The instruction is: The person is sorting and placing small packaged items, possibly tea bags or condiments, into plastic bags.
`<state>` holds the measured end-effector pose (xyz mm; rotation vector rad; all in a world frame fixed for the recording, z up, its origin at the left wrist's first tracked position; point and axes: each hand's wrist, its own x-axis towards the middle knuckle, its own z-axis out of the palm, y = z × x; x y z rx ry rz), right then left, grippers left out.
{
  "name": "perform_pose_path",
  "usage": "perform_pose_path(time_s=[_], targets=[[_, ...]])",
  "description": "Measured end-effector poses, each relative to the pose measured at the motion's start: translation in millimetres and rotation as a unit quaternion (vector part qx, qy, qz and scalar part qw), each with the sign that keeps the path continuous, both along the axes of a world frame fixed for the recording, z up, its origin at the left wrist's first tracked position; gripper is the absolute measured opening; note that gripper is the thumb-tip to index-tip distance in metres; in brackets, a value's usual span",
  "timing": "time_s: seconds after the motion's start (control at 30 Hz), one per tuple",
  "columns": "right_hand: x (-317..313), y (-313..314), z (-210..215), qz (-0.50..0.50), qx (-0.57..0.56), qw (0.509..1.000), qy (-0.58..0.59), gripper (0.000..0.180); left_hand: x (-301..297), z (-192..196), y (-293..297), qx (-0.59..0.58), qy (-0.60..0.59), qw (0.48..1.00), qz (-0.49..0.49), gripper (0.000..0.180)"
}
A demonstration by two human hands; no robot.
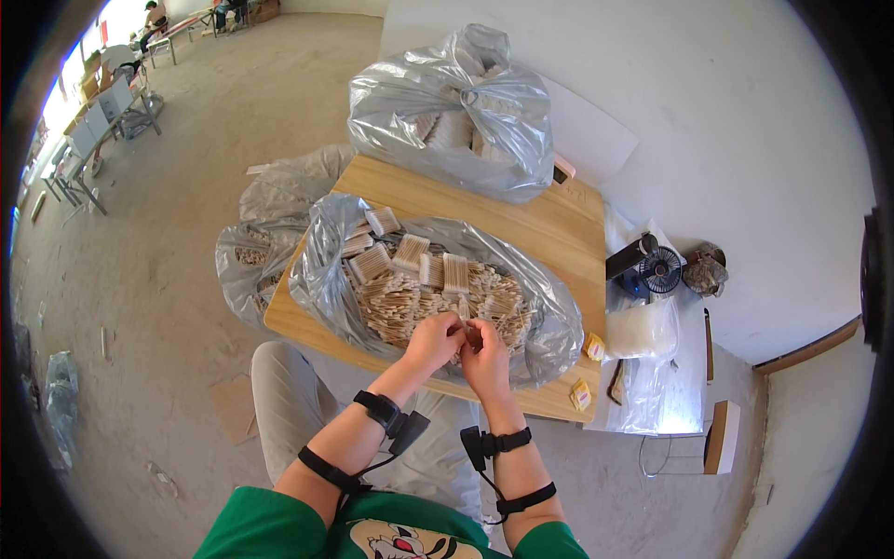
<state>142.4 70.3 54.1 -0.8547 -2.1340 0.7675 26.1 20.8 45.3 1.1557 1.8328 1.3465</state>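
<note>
On the wooden table point(559, 228) lies a wide-open grey plastic bag point(557, 312) filled with loose cotton swabs point(396, 312). Several flat packs of swabs point(410, 252) rest on top of the heap toward its far side. Over the near edge of the heap, my left hand point(433, 343) and my right hand point(486, 359) meet with fingertips pinched together. Whatever sits between those fingers is too small and too covered to make out. Each forearm wears black straps with a small device.
A knotted bag of swab packs point(452, 121) stands at the table's far end. Two small yellow packets point(581, 395) lie by the right edge. Beyond it, a side surface carries a small fan point(659, 270) and a clear bag point(643, 331). More grey bags point(247, 265) sit left of the table.
</note>
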Motion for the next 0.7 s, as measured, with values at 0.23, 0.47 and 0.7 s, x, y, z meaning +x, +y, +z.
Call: perform_pose_path(time_s=[0.23,0.47,0.7], targets=[[0,5,-2,-0.004,-0.034,0.999,-0.017,0.027,-3,-3,-2,0.029,-0.007,0.999,-0.018,0.010],[-1,6,1,-0.004,-0.073,0.997,-0.035,0.027,-7,-12,-2,0.050,0.034,0.998,-0.023,0.010],[-3,6,5,-0.018,-0.100,0.994,-0.035,0.027,-10,-12,-4,0.049,0.027,0.998,-0.039,0.012]])
